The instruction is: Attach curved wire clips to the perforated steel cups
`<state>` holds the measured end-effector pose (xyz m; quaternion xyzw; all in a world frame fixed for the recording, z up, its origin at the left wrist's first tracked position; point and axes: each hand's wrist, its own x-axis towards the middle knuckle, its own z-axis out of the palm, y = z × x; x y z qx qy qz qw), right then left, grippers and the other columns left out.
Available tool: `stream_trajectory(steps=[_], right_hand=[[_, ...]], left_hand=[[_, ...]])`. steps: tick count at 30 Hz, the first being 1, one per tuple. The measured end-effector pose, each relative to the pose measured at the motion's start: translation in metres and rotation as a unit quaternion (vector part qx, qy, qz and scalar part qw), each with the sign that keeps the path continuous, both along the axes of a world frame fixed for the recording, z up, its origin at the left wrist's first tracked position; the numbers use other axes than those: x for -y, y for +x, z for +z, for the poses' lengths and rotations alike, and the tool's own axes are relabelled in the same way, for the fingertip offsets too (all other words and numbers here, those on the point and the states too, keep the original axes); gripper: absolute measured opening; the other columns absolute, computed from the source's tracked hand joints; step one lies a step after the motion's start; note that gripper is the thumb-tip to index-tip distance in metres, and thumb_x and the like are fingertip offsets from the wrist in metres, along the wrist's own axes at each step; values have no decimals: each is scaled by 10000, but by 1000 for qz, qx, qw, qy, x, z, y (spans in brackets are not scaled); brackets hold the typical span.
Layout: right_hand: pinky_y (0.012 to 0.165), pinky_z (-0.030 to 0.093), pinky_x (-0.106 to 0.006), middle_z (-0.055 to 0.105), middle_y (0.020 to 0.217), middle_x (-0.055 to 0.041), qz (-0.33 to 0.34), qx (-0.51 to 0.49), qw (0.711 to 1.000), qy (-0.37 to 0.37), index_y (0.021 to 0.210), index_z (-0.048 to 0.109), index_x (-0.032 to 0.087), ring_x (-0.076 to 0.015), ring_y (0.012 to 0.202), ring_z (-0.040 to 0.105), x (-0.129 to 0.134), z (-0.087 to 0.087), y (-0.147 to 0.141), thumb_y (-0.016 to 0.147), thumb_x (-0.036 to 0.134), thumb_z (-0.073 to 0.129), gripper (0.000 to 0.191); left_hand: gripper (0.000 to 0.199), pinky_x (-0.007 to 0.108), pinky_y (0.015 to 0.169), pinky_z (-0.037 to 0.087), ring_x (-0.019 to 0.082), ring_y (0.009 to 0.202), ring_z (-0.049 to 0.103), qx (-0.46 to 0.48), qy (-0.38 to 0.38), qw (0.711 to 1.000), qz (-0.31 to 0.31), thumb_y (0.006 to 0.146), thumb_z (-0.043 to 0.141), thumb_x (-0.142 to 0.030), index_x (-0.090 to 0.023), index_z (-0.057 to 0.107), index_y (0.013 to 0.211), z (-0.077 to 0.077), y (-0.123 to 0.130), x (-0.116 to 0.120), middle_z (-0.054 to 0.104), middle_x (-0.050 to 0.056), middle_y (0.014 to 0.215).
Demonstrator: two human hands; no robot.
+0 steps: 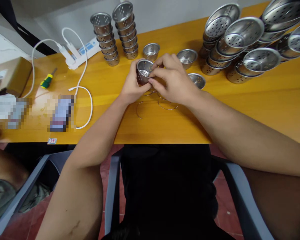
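Observation:
A small perforated metal cup [143, 74] is tilted over the wooden table, its mouth facing up toward the camera. My left hand [133, 85] is wrapped round the cup's left and lower side. My right hand [170, 77] has thumb and fingers pinched at the cup's right rim; what they pinch is too small to make out. Several thin wire rings [168, 108] lie on the table below the hands. Beyond the hands stand one metal cup [151, 52] and another metal cup [187, 59]. A third cup [198, 81] is partly hidden behind my right hand.
Two upright stacks of cups [107, 41] stand at the back, with leaning stacks [240, 43] at the right. On the left are a power strip [86, 53], a white cable, a phone [62, 113], a screwdriver [47, 80] and a box [17, 75]. Another person's leg shows lower left.

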<state>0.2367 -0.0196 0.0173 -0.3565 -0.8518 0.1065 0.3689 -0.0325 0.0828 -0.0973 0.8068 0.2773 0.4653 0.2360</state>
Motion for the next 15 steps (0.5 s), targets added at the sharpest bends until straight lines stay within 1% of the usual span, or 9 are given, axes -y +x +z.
stream_trajectory(steps=[2, 4, 6, 8, 10, 12, 13, 15], right_hand=[[1287, 594, -727, 811, 1564, -90, -27, 23, 999, 36, 1288, 885, 428, -447, 1456, 697, -7, 4, 8, 1257, 556, 753, 186], [1254, 607, -700, 829, 1518, -117, -62, 29, 993, 99, 1323, 886, 395, -414, 1424, 729, -19, 10, 22, 1264, 485, 739, 182], [1200, 631, -666, 857, 1421, -152, -95, -1, 981, 170, 1303, 909, 328, -396, 1377, 789, -34, 15, 42, 1232, 392, 786, 155], [1140, 653, -628, 881, 1345, -182, -131, -36, 966, 222, 1257, 943, 261, -394, 1327, 841, -49, 19, 64, 1158, 278, 857, 132], [1105, 657, -598, 905, 1322, -190, -175, -34, 958, 226, 1245, 963, 235, -395, 1295, 865, -59, 24, 81, 1107, 196, 905, 155], [1110, 644, -595, 918, 1333, -202, -208, -13, 956, 208, 1277, 972, 215, -411, 1308, 865, -63, 30, 94, 1114, 178, 921, 175], [1124, 633, -604, 917, 1345, -217, -223, -10, 954, 200, 1286, 972, 198, -424, 1320, 859, -63, 33, 98, 1118, 177, 918, 178], [1221, 594, -637, 895, 1418, -246, -249, -31, 955, 161, 1344, 962, 164, -449, 1417, 826, -63, 39, 104, 1170, 203, 873, 199]], left_hand=[[1024, 496, 1311, 717, 350, 1560, 777, 7, -16, 1000, 14, 1152, 893, -780, -362, 365, 1924, 1, 0, 2, 658, 163, 1786], [1049, 497, 1222, 751, 355, 1534, 781, 10, -40, 999, 30, 1143, 897, -803, -423, 343, 1948, 2, -1, 2, 626, 167, 1849], [1041, 525, 1210, 746, 362, 1532, 770, 8, -59, 997, 39, 1159, 864, -813, -464, 314, 1971, 1, -3, 2, 609, 167, 1874], [1025, 555, 1235, 733, 373, 1550, 753, 4, -70, 997, 41, 1169, 846, -813, -461, 322, 1977, 1, -4, 2, 614, 172, 1865], [1009, 561, 1230, 734, 376, 1553, 749, 3, -76, 996, 43, 1169, 848, -812, -444, 353, 1967, 1, -4, 4, 623, 178, 1854], [982, 553, 1222, 739, 373, 1553, 750, 0, -81, 996, 47, 1179, 834, -812, -438, 369, 1959, 3, -3, 6, 623, 178, 1855], [965, 550, 1224, 740, 370, 1558, 748, -2, -84, 995, 49, 1186, 823, -809, -440, 374, 1956, 5, -3, 8, 621, 176, 1859], [937, 546, 1225, 743, 368, 1566, 744, -3, -89, 995, 54, 1192, 825, -785, -437, 391, 1946, 7, -2, 10, 621, 174, 1859]])
